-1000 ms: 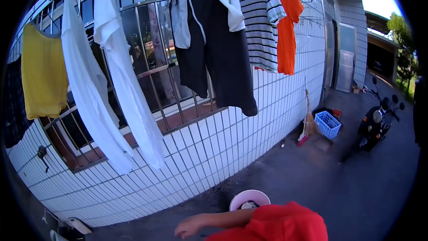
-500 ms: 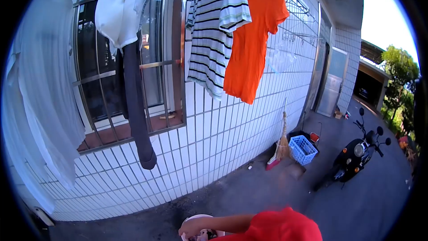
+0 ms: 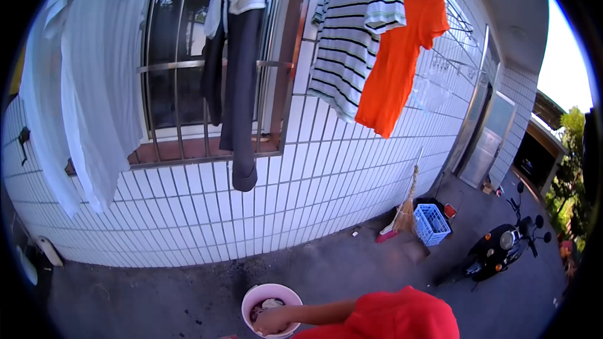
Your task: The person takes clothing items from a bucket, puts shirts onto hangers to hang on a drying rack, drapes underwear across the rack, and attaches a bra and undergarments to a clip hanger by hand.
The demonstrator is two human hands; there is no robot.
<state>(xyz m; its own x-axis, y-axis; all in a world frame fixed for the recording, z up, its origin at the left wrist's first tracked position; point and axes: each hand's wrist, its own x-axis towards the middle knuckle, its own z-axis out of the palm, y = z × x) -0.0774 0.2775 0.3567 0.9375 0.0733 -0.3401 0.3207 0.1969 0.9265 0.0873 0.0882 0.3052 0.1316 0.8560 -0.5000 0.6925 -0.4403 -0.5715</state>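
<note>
My right hand (image 3: 271, 321), on a red-sleeved arm, is down inside a pink bucket (image 3: 280, 290) on the ground. It lies over a small bundle of dark and whitish cloth (image 3: 271, 304); its fingertips are too unclear to tell whether they grip the cloth. Just left of the bucket, a sliver of skin at the bottom edge seems to be my left hand (image 3: 230, 337), its fingers not readable. Above, along the wall, hang long white garments (image 3: 103, 81), dark trousers (image 3: 242, 100), a striped shirt (image 3: 352, 37) and an orange shirt (image 3: 402, 56).
A white-tiled wall (image 3: 188, 213) with a barred window (image 3: 179, 88) runs along the left. Farther right stand a straw broom (image 3: 407, 210), a pink dustpan (image 3: 387, 233), a blue crate (image 3: 431, 225) and a black motorbike (image 3: 499, 248). An open door (image 3: 487, 141) is beyond.
The view has swung right and down, bringing the bucket more fully into sight. My right hand has moved from beside the bucket, to its rim, then down inside it.
</note>
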